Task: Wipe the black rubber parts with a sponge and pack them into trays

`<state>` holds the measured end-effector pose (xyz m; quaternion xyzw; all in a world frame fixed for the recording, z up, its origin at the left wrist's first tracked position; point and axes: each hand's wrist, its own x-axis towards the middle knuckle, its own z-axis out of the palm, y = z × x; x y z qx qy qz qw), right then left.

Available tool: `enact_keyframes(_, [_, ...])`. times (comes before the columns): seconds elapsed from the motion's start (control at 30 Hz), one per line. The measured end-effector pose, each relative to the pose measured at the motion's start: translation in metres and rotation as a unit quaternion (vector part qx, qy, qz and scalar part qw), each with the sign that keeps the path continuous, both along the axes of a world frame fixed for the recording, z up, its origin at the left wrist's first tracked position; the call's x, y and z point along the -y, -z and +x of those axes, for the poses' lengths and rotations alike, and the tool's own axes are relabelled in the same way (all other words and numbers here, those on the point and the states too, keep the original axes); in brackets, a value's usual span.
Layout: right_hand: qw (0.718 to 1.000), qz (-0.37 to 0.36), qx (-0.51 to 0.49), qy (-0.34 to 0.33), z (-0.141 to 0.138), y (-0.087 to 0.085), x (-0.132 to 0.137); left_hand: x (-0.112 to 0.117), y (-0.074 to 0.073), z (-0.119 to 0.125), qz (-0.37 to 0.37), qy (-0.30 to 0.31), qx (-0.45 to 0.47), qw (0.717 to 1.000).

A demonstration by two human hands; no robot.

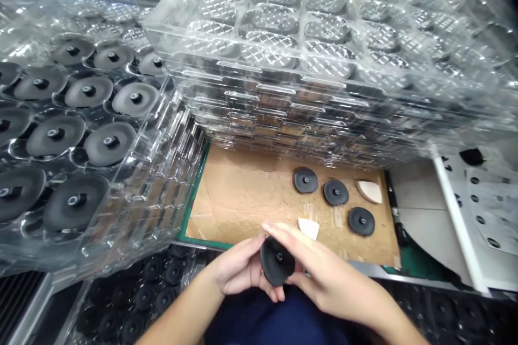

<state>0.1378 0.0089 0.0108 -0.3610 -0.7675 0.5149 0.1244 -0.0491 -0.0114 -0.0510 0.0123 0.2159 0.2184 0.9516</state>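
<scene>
Close to my body, a black rounded disc with a small centre stud [277,261] is held between both hands. My left hand [246,267] cups it from the left and below, fingers curled behind it. From the right, my right hand [309,259] closes around its edge, with fingers reaching over the top. Just beyond my right hand lies a white wedge-shaped piece [308,228] on the cardboard sheet [238,194]. Three similar discs rest farther right on that sheet: a far one [305,180], a middle one [335,192] and a near one [361,221].
A tall stack of clear plastic trays [271,54] stands behind the cardboard. Another tray stack [133,210] on the left holds several black discs. Beside the loose discs is a second pale wedge [369,192]. More disc-filled trays [145,296] sit below the table edge.
</scene>
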Motion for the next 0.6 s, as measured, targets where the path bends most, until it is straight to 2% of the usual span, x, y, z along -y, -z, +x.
enact_keyframes(0.03, [1.000, 0.012, 0.008, 0.022, 0.004, 0.004, 0.002, 0.000, -0.001, 0.001, 0.000, -0.014, 0.008, 1.000])
enact_keyframes(0.1, [0.990, 0.061, 0.036, 0.119, 0.015, 0.018, 0.008, 0.001, -0.005, 0.002, -0.001, -0.063, 0.006, 0.998])
enact_keyframes(0.17, [0.959, 0.122, 0.089, 0.241, 0.028, 0.038, 0.017, 0.001, -0.010, 0.003, -0.012, -0.144, -0.021, 0.989])
enact_keyframes(0.23, [0.925, 0.162, 0.143, 0.313, 0.037, 0.061, 0.029, 0.001, -0.014, 0.004, -0.034, -0.235, -0.055, 0.970])
enact_keyframes(0.3, [0.912, 0.178, 0.173, 0.328, 0.040, 0.083, 0.039, 0.001, -0.016, 0.007, -0.052, -0.303, -0.082, 0.948])
enact_keyframes(0.4, [0.909, 0.191, 0.171, 0.327, 0.037, 0.104, 0.045, 0.001, -0.019, 0.011, -0.059, -0.362, -0.115, 0.923])
enact_keyframes(0.5, [0.910, 0.208, 0.147, 0.327, 0.036, 0.109, 0.037, -0.001, -0.025, 0.015, -0.048, -0.374, -0.154, 0.913])
enact_keyframes(0.6, [0.914, 0.213, 0.111, 0.327, 0.038, 0.104, 0.026, -0.003, -0.032, 0.020, -0.026, -0.363, -0.180, 0.914])
